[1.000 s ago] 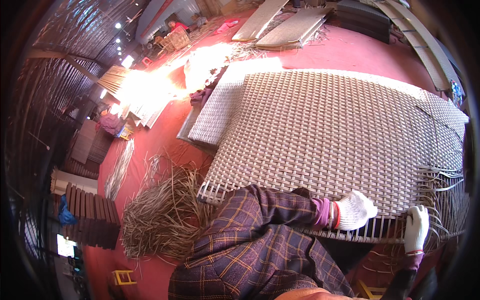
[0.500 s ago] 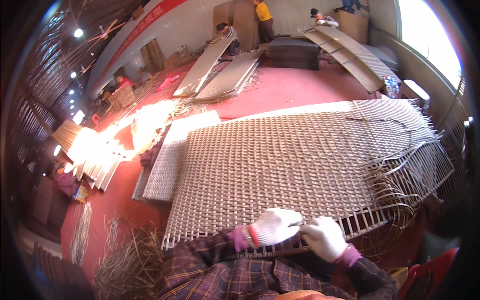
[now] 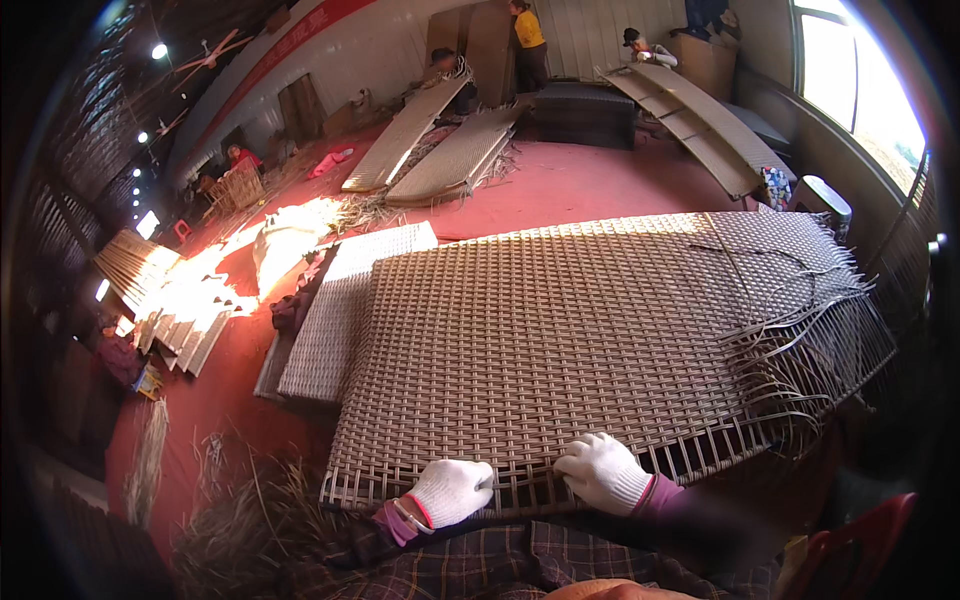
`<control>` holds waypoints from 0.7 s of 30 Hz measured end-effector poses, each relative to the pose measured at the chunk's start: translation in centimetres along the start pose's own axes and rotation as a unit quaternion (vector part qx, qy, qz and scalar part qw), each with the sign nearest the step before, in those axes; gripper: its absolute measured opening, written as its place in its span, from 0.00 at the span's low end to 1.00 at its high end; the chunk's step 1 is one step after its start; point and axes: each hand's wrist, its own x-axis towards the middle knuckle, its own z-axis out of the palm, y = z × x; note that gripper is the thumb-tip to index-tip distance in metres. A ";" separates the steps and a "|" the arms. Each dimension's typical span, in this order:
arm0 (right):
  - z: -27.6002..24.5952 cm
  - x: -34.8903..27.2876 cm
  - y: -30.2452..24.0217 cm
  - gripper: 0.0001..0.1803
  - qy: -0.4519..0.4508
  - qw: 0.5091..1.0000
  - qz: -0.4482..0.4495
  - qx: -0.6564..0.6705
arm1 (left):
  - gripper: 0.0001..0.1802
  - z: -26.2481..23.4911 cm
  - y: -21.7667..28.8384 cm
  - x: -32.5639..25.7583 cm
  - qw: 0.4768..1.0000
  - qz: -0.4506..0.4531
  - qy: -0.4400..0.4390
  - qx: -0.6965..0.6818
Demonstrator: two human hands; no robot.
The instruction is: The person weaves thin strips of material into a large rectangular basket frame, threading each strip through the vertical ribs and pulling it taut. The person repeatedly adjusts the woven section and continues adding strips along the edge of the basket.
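Note:
A large woven wicker panel [image 3: 600, 330] lies flat in front of me, its near edge showing bare frame bars. My left hand [image 3: 450, 490], in a white glove, is closed on a thin strand at the panel's near edge. My right hand [image 3: 603, 470], also gloved, presses palm down on the weave just to the right, fingers spread. Loose unwoven strands [image 3: 800, 340] curl off the panel's right end.
A second woven panel [image 3: 340, 310] lies to the left on the red floor [image 3: 560, 185]. Loose wicker strands [image 3: 240, 510] pile at lower left. More panels [image 3: 450, 150] and several people work at the back. A red chair [image 3: 860, 540] stands at lower right.
The view swung to the right and up along the panel. My hands moved left along its near edge and now sit close together, the right one flat on the weave.

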 end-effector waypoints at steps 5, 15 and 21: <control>0.4 0.2 0.2 0.07 0.003 0.999 -0.022 -0.049 | 0.07 2.0 -0.9 0.2 0.982 0.084 0.141 0.092; 1.3 0.7 -0.4 0.05 0.072 0.997 -0.004 -0.035 | 0.08 1.8 -3.3 -1.2 0.989 0.058 0.119 -0.063; 1.9 3.5 -3.2 0.04 0.060 0.996 -0.052 0.045 | 0.08 -0.7 -5.7 -6.0 0.984 -0.004 0.154 0.083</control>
